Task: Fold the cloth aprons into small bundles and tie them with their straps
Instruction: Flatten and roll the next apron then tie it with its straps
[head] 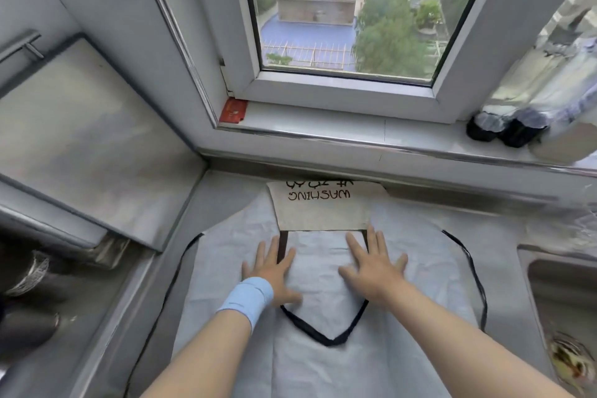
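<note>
Apron point(323, 371) of pale, crinkled cloth lies spread flat on the steel bench point(129, 300), its cream lettered bib point(323, 213) at the back edge. A thin black neck strap point(326, 341) forms a V-shaped loop on the cloth. The left hand point(271, 271) and right hand point(371, 268) press on the apron, fingers straight and spread.

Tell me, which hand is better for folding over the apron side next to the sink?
Probably the right hand: it lies flat on the apron, nearer the edge by the sink. The left hand rests on the far side from it.
</note>
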`<state>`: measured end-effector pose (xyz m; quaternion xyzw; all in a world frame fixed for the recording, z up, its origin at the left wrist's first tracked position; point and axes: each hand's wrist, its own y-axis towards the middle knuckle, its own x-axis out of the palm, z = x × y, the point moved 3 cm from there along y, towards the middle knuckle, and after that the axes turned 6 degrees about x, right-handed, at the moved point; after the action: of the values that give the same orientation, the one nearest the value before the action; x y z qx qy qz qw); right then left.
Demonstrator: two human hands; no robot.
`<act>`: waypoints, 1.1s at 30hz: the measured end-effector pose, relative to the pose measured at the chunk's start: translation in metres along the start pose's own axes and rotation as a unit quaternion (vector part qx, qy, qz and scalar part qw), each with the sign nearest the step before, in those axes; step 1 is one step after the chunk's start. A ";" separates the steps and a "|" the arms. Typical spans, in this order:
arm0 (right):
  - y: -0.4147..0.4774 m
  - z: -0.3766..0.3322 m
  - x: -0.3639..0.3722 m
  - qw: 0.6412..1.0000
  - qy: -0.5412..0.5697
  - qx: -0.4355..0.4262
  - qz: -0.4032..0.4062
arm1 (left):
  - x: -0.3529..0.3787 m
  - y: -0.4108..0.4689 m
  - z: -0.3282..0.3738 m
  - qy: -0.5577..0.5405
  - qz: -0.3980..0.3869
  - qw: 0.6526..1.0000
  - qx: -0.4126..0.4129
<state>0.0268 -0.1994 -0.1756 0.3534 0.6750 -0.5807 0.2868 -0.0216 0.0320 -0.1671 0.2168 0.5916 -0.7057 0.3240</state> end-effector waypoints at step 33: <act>-0.109 -0.137 0.118 0.964 -0.144 -0.202 0.096 | 0.062 -0.107 -0.124 -0.160 0.165 0.931 -0.283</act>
<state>-0.1280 -0.0556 -0.1844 0.2638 0.6928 -0.4470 0.5006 -0.1505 0.1503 -0.1616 0.0949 0.6631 -0.4714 0.5736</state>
